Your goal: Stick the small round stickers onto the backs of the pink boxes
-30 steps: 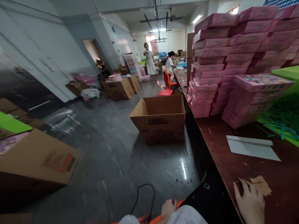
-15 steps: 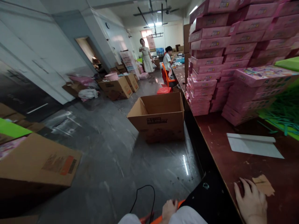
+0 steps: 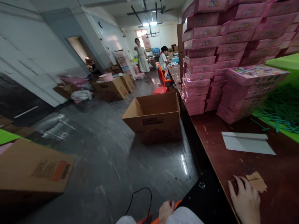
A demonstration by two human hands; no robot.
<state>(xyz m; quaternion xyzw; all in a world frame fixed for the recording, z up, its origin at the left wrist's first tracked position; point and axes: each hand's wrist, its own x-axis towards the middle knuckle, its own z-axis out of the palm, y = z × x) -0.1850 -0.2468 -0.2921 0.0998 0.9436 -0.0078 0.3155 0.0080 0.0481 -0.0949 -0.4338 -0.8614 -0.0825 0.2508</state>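
Observation:
My right hand (image 3: 246, 197) lies on the dark red tabletop (image 3: 235, 168), fingers stretched and slightly apart, holding nothing. Beside its fingertips is a torn scrap of brown cardboard (image 3: 257, 181). A white sheet (image 3: 247, 143) with a folded edge lies farther up the table. Low in the view, my left hand (image 3: 166, 210) is closed at the edge of an orange chair (image 3: 178, 203), its fingertips partly hidden. Black fabric with small white prints (image 3: 202, 185) covers my leg, next to the table edge.
An open cardboard box (image 3: 161, 124) stands on the floor ahead, another carton (image 3: 37, 168) at left. Pink boxes (image 3: 198, 68) are stacked high on the table, beside a green bin of teal strips (image 3: 280, 112). A black cable (image 3: 140, 191) loops on the floor. Two people are farther back.
The view has swung slightly to the right, so most things sit a little farther left. Both hands keep their places on the table and at the chair.

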